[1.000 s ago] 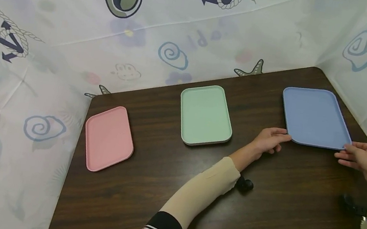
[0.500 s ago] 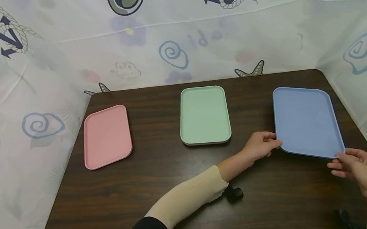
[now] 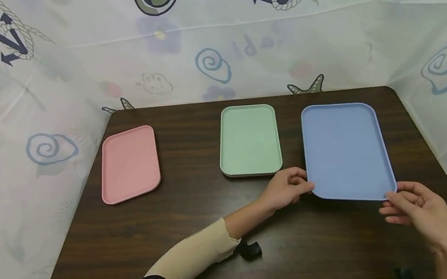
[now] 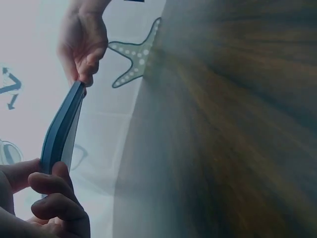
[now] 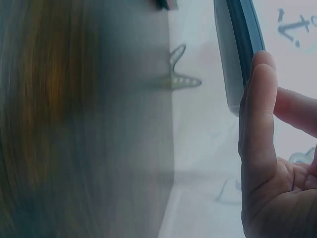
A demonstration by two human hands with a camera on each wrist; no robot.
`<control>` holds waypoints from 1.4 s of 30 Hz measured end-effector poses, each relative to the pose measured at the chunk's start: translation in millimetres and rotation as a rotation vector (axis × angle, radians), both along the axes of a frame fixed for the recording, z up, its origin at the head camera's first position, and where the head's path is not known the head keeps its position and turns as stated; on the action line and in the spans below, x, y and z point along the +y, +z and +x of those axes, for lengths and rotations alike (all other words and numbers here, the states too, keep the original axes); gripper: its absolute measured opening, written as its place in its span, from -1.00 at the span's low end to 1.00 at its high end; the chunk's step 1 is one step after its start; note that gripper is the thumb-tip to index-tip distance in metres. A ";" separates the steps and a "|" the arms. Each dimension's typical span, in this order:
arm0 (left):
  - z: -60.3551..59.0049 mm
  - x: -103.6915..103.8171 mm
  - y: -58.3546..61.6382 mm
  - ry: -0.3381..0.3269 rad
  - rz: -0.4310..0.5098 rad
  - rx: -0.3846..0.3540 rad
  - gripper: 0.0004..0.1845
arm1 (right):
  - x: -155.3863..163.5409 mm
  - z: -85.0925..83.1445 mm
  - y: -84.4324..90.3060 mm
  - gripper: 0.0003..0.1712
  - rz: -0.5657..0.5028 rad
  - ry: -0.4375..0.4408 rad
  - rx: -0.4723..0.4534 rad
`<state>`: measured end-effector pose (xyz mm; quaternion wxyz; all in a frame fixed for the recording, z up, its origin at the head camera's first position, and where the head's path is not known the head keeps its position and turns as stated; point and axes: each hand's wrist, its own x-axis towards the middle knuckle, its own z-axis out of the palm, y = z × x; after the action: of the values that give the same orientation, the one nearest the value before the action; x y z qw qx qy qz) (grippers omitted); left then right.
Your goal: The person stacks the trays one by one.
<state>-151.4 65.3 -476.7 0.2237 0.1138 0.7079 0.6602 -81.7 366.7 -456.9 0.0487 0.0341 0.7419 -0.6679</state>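
Observation:
A blue rectangular tray [image 3: 349,151] is held above the table by both hands. My left hand [image 3: 283,188] pinches its near left corner, thumb on top and curled fingers beneath. At the near right corner my right hand [image 3: 422,208] pinches the rim between thumb and fingers. In the left wrist view the tray [image 4: 62,130] appears edge-on, well off the table surface, with both hands on it. The right wrist view shows the tray's side [image 5: 240,44] over the fingers. Just left of the blue tray lies a green tray [image 3: 250,140].
A pink tray [image 3: 131,165] lies at the left of the dark wooden table [image 3: 178,228]. The green tray's near side looks thick, perhaps a stack. A printed white curtain [image 3: 107,25] hangs along the table's back and sides.
Both hands have carried the blue tray leftward and towards the person, lifting it from the back right of the table until it is close beside the green tray. The green and pink trays stayed put.

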 end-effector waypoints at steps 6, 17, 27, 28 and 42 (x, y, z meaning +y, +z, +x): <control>21.7 -39.4 3.9 -0.006 0.051 0.001 -0.77 | -26.4 4.2 5.5 -0.79 0.010 0.077 -0.029; 81.8 -122.9 -5.2 0.047 0.141 -0.112 -0.77 | -92.3 13.2 5.7 -0.55 0.067 0.281 -0.137; 114.0 -180.6 -3.2 0.062 0.007 -0.151 -0.68 | -136.6 30.3 -20.0 -0.56 -0.092 0.442 -0.220; 114.7 -183.3 -3.0 0.060 0.001 -0.150 -0.68 | -139.4 31.5 -22.6 -0.56 -0.101 0.443 -0.222; 104.5 -192.3 -18.3 0.078 -0.045 -0.164 -0.69 | -153.6 28.3 -38.8 -0.52 -0.078 0.376 -0.260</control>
<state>-46.9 -127.0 -495.0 0.2575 0.0270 0.7057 0.6595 -53.4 213.1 -495.7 0.2687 -0.0211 0.6965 -0.6650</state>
